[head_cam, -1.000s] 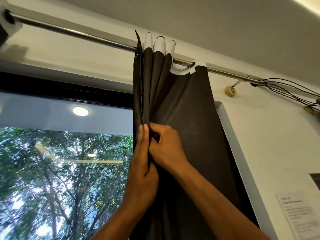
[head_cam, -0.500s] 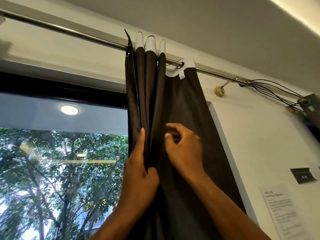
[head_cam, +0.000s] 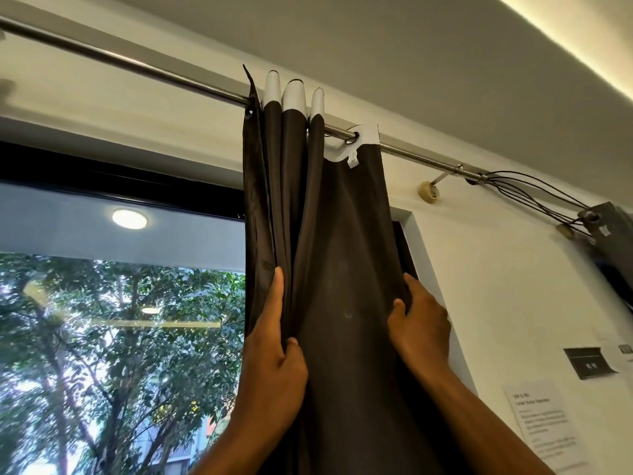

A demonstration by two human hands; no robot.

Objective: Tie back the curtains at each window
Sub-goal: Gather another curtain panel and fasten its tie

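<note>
At 12 o'clock on rod [head_cam: 137, 65]: curtain [head_cam: 342, 252] | left hand [head_cam: 274, 354] pinches folds | right hand [head_cam: 419, 323] grips 3 o'clock edge | advice: gather edge evenly toward folds, keeping pleats stacked before tying.

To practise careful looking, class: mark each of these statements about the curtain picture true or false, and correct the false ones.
1. The dark curtain hangs from a metal rod. True.
2. The left hand holds the bunched folds of the curtain. True.
3. The right hand rests on the window glass. False: it grips the curtain's right edge, beside the white wall.
4. The curtain covers the whole window. False: the glass to its left is uncovered, with trees showing.
5. Thin dark cables run from the rod's right end. True.
</note>
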